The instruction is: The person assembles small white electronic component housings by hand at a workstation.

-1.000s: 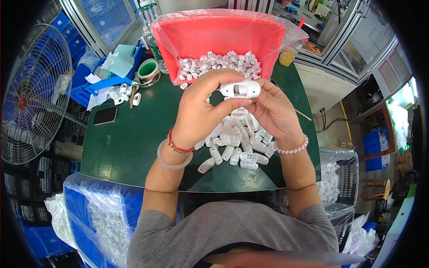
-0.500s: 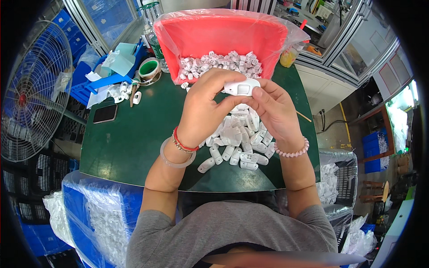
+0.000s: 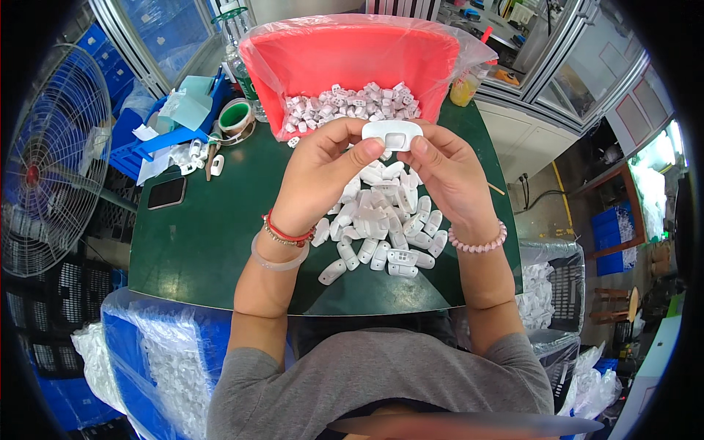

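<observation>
Between my two hands is a white oblong plastic casing [image 3: 393,127] with a rounded outline and a rectangular recess in its face. My left hand [image 3: 314,167] pinches its left end, thumb on the front and fingers behind. At the other end, my right hand [image 3: 453,174] grips it the same way, its thumb beside the recess. Below the hands, a loose pile of similar white casings [image 3: 380,238] lies on the green table [image 3: 220,242]. Just beyond them stands a red bin [image 3: 352,55] lined with clear plastic, holding many small white parts [image 3: 356,103].
Left on the table are a phone [image 3: 167,192], a green-cored tape roll [image 3: 236,117] and a blue basket [image 3: 130,150] of papers. A bottle [image 3: 238,55] and a cup of yellow drink [image 3: 463,91] flank the bin. A large fan [image 3: 51,158] stands at far left.
The casing has been turned so its recessed face shows more squarely. My left thumb has come onto its front, where before it was underneath. The whole view has shifted slightly.
</observation>
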The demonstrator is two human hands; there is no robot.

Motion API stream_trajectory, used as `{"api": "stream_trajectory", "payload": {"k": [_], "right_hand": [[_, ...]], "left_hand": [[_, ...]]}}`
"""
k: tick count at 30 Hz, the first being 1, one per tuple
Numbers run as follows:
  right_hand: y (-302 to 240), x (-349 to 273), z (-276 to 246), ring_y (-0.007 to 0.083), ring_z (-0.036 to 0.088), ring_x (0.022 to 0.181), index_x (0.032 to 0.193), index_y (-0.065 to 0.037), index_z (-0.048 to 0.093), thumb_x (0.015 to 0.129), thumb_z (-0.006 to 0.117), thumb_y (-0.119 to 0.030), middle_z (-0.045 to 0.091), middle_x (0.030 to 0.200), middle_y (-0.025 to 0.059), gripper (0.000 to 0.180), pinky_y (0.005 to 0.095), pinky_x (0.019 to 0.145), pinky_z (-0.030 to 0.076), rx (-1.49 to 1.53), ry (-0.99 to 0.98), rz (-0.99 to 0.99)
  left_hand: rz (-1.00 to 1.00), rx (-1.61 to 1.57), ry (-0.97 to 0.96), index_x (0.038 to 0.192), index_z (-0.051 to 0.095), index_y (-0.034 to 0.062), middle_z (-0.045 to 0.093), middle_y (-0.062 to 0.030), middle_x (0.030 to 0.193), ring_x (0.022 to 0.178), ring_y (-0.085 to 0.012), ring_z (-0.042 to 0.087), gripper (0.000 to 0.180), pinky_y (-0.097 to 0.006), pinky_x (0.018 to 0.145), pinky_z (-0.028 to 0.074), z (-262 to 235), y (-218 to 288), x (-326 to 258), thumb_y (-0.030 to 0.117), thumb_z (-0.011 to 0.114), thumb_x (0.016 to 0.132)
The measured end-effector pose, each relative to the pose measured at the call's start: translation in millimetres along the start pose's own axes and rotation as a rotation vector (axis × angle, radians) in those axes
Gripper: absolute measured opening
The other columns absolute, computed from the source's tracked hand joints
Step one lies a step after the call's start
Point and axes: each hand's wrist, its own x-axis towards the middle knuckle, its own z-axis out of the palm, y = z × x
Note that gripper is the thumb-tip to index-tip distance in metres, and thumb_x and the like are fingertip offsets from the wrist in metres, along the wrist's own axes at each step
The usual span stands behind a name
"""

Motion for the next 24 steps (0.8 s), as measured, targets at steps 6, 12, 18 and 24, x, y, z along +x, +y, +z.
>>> {"api": "stream_trajectory", "payload": {"k": [6, 12, 18, 24], "right_hand": [[-3, 2, -9, 0.0097, 0.052, 0.089, 0.095, 0.002, 0.061, 0.081, 0.064, -0.013, 0.056, 0.099, 0.0024, 0.021, 0.0231, 0.079, 0.041, -0.06, -0.103, -0.001], [-4, 2, -10, 0.0103, 0.051, 0.09, 0.093, 0.002, 0.062, 0.081, 0.064, -0.013, 0.055, 0.098, 0.0025, 0.02, 0.0242, 0.08, 0.04, -0.112, -0.176, -0.049], [-2, 3, -11, 0.0096, 0.049, 0.088, 0.096, 0.002, 0.061, 0.083, 0.062, -0.017, 0.054, 0.098, 0.0016, 0.023, 0.0239, 0.08, 0.038, -0.147, -0.192, -0.054], [6, 8, -16, 0.008, 0.048, 0.082, 0.097, 0.001, 0.061, 0.083, 0.062, -0.021, 0.057, 0.089, -0.0012, 0.027, 0.0222, 0.075, 0.038, -0.051, -0.117, 0.025]], "left_hand": [[0.028, 0.001, -0.038, 0.097, 0.058, 0.0002, 0.058, -0.0011, 0.086, 0.082, -0.0078, 0.052, 0.02, -0.023, 0.075, 0.043, -2, -1, 1, 0.016, 0.061, 0.084], [0.084, 0.056, -0.068, 0.097, 0.058, -0.0013, 0.058, -0.0025, 0.09, 0.084, -0.0102, 0.053, 0.017, -0.025, 0.079, 0.043, -3, 0, 0, 0.01, 0.058, 0.085], [0.127, 0.06, -0.078, 0.095, 0.059, -0.0019, 0.056, -0.0029, 0.094, 0.088, -0.0111, 0.051, 0.016, -0.024, 0.077, 0.043, -2, -5, 2, 0.011, 0.057, 0.085], [0.07, -0.04, -0.053, 0.097, 0.06, -0.003, 0.057, -0.0026, 0.094, 0.085, -0.0096, 0.051, 0.021, -0.023, 0.075, 0.041, -4, -17, 8, 0.015, 0.056, 0.086]]}}
